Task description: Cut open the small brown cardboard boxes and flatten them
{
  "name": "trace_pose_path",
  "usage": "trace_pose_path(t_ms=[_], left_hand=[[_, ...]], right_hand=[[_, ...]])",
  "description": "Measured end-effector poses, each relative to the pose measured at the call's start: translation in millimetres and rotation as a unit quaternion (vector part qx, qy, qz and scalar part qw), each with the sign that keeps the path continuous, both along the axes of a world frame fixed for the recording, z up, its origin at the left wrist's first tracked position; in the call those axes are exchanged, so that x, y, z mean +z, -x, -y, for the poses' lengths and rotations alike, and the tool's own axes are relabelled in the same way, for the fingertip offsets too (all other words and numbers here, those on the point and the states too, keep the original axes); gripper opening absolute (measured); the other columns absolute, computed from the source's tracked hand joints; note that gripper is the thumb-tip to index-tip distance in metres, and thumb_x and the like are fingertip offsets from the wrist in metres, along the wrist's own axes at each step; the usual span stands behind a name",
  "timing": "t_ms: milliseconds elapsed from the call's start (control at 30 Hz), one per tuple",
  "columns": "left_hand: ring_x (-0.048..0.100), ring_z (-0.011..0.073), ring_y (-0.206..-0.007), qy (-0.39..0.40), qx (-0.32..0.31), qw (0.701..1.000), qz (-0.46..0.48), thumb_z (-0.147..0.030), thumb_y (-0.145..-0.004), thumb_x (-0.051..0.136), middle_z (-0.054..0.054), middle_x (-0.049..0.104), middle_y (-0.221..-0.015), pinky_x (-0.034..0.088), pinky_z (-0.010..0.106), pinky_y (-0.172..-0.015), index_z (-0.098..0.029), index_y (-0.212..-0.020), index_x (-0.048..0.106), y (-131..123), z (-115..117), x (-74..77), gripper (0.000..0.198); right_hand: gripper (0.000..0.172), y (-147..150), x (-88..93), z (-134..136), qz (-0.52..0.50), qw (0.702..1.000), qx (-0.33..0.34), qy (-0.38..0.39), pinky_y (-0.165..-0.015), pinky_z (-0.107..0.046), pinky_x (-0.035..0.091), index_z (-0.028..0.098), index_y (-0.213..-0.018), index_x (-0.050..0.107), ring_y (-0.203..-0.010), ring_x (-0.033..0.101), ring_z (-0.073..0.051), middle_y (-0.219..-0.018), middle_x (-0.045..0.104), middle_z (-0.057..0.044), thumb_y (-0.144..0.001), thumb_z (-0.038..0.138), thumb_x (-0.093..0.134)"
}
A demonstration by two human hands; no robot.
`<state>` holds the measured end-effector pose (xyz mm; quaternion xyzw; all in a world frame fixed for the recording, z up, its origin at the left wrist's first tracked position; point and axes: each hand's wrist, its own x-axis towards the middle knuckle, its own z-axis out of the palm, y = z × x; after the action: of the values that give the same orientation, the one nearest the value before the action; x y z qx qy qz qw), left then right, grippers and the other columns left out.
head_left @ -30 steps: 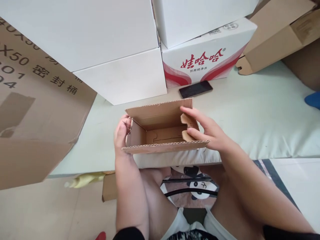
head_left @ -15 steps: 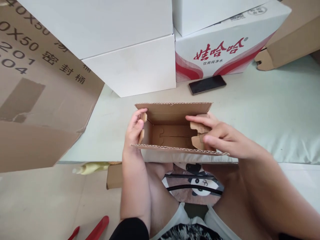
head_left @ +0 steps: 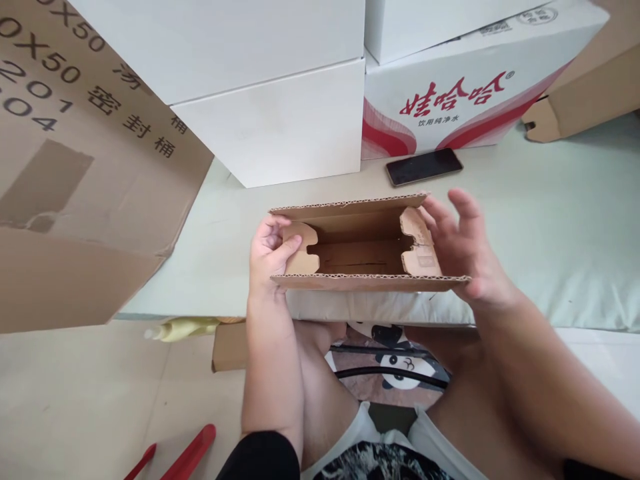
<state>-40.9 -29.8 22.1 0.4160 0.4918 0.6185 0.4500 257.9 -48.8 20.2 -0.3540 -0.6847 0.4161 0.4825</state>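
One left flap is pinched by the left hand; the right flap of the carton could spring up, unpressed by the spread right hand.

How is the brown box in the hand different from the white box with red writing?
The brown box gapes open on top; the white box has another box over it. The brown box's near side looks plain, while the white box has red writing and swirls. The left hand holds the brown box; no hand touches the white box. Both have straight edges.
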Motion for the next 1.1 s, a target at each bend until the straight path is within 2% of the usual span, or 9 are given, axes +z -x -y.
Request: trace_pose_path(t_ms=[133,267,367,500,633,733,833,967,1100], left_hand=[[0.067,0.0159,-0.081,-0.042,0.001,0.999,0.035,-0.023,-0.057,0.091,0.000,0.068,-0.092,0.055,0.029,-0.074,-0.021,-0.071,0.049,-4.7,-3.2,-4.1,0.044],[0.068,0.0213,-0.101,-0.131,-0.042,0.989,0.061,-0.043,-0.069,0.086,0.000,0.069,-0.095,0.054,0.038,-0.094,-0.025,-0.080,0.050,-5.7,-3.8,-9.6,0.042],[0.065,0.0261,-0.112,-0.162,-0.102,0.980,-0.045,-0.060,-0.076,0.077,0.003,0.068,-0.098,0.047,0.046,-0.107,-0.028,-0.094,0.062,2.1,-2.2,-11.4,0.040],[0.054,0.0360,-0.132,-0.158,-0.194,0.933,-0.257,-0.073,-0.076,0.072,0.013,0.059,-0.134,0.045,0.052,-0.112,-0.023,-0.088,0.074,20.2,2.2,-5.0,0.051],[0.032,0.0453,-0.152,-0.106,-0.285,0.883,-0.358,-0.081,-0.072,0.070,0.015,0.028,-0.166,0.041,0.060,-0.115,-0.025,-0.117,0.073,33.6,16.7,13.2,0.071],[0.016,0.0453,-0.158,-0.047,-0.304,0.848,-0.432,-0.069,-0.075,0.076,0.014,0.012,-0.171,0.037,0.063,-0.118,-0.027,-0.135,0.063,34.3,29.5,25.6,0.074],[0.014,0.0430,-0.159,-0.034,-0.287,0.835,-0.467,-0.055,-0.078,0.080,0.013,0.013,-0.170,0.034,0.062,-0.121,-0.030,-0.143,0.059,29.4,34.9,29.1,0.073],[0.023,0.0416,-0.156,-0.080,-0.253,0.846,-0.462,-0.057,-0.077,0.082,0.011,0.027,-0.162,0.030,0.061,-0.124,-0.031,-0.139,0.065,24.7,30.5,21.7,0.070],[0.039,0.0382,-0.147,-0.118,-0.216,0.875,-0.418,-0.062,-0.070,0.084,0.010,0.045,-0.148,0.030,0.059,-0.124,-0.031,-0.131,0.072,28.2,22.0,10.2,0.070]], right_hand=[[0.080,3.2,-6.7,-0.7,-0.009,1.000,-0.022,0.017,-0.112,-0.053,0.047,0.048,-0.150,0.034,-0.143,0.050,-0.031,-0.154,0.047,-0.004,-0.082,0.061,0.073],[0.037,5.6,-12.2,-3.6,-0.035,0.996,-0.067,0.037,-0.112,-0.050,0.045,0.037,-0.117,0.062,-0.133,0.056,-0.029,-0.133,0.058,-0.004,-0.083,0.043,0.076],[0.017,6.1,-12.3,-4.2,-0.011,0.995,-0.087,0.044,-0.113,-0.052,0.041,0.028,-0.086,0.065,-0.132,0.055,-0.031,-0.128,0.059,-0.006,-0.084,0.042,0.073],[0.026,7.6,-11.2,-3.5,-0.004,0.994,-0.098,0.052,-0.117,-0.054,0.036,0.025,-0.079,0.066,-0.137,0.051,-0.033,-0.137,0.058,-0.008,-0.084,0.050,0.071],[0.032,9.8,-11.8,-3.4,-0.031,0.992,-0.090,0.077,-0.118,-0.054,0.034,0.025,-0.079,0.065,-0.151,0.036,-0.035,-0.154,0.050,-0.007,-0.083,0.056,0.071],[0.029,11.5,-13.1,-3.3,-0.051,0.991,-0.083,0.097,-0.117,-0.054,0.034,0.025,-0.079,0.064,-0.153,0.035,-0.034,-0.151,0.054,-0.008,-0.084,0.053,0.071],[0.027,14.4,-16.3,-4.1,-0.075,0.988,-0.090,0.103,-0.118,-0.055,0.033,0.026,-0.079,0.064,-0.149,0.041,-0.034,-0.143,0.059,-0.008,-0.083,0.052,0.070],[0.031,21.1,-22.2,-8.2,-0.101,0.983,-0.112,0.102,-0.120,-0.055,0.032,0.026,-0.077,0.061,-0.146,0.046,-0.034,-0.140,0.061,-0.006,-0.084,0.056,0.064],[0.049,26.0,-28.3,-14.7,-0.116,0.978,-0.139,0.104,-0.119,-0.052,0.037,0.030,-0.105,0.062,-0.147,0.044,-0.032,-0.150,0.054,-0.005,-0.086,0.073,0.047]])
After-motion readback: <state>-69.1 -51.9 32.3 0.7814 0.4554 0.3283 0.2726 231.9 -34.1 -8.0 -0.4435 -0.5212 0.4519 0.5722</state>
